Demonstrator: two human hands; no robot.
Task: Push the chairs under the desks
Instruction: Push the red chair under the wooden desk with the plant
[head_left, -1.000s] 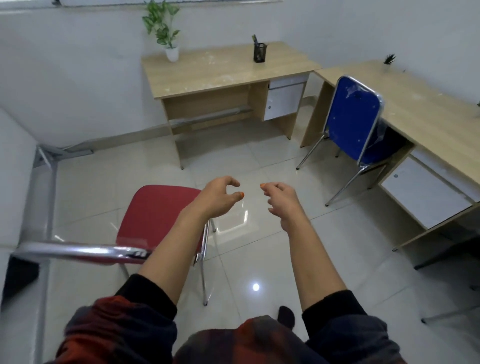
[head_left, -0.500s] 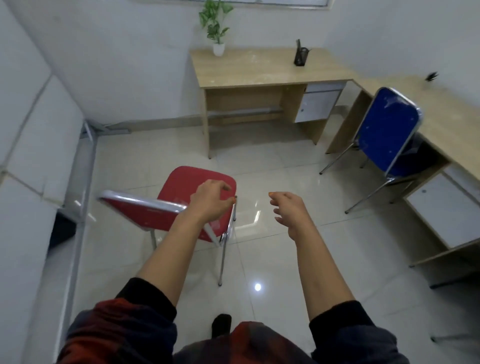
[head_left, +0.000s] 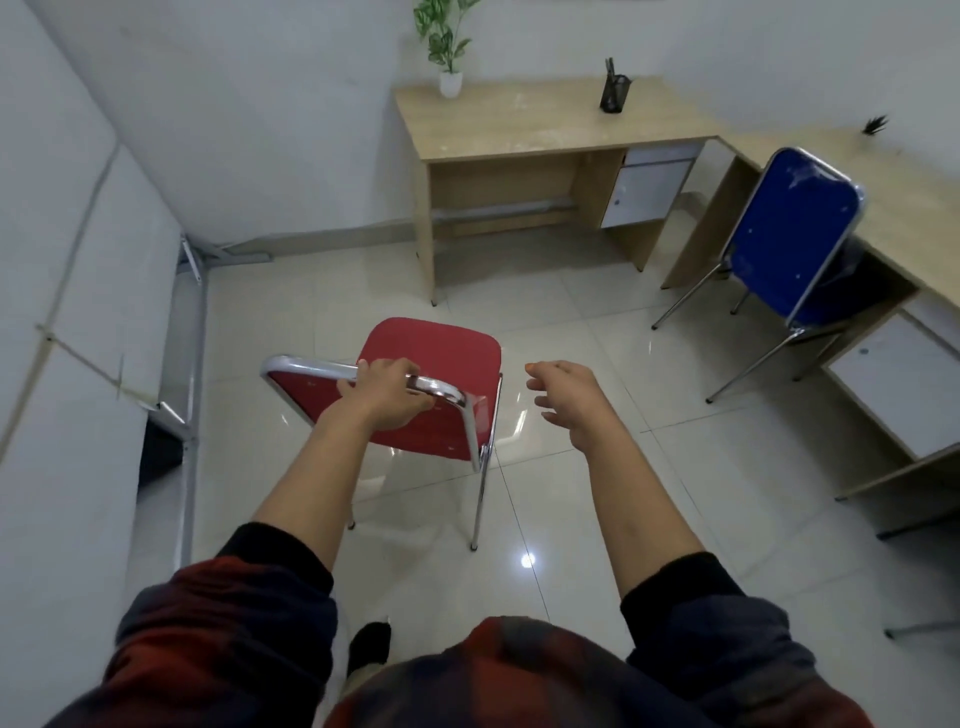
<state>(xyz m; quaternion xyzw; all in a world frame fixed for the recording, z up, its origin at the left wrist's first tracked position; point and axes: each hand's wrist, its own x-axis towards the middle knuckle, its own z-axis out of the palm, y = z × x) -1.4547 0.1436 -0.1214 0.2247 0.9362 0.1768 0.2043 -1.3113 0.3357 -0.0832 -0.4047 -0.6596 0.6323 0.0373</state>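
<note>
We reach both arms forward and down, forearms bare, with dark sleeves pushed up near the elbows. Our left hand (head_left: 387, 395) sits on the chrome top rail of the red chair (head_left: 436, 348), fingers curled over the far side of the bar and the back of the hand facing up at us. Our right hand (head_left: 569, 397) hangs in the air just beside the chair's right corner, touching nothing; its fingers are loosely bent and spread a little, pointing left toward the rail, the thumb side uppermost. The right wrist bends slightly inward. Both forearms run almost parallel, the left angled a touch rightward.
</note>
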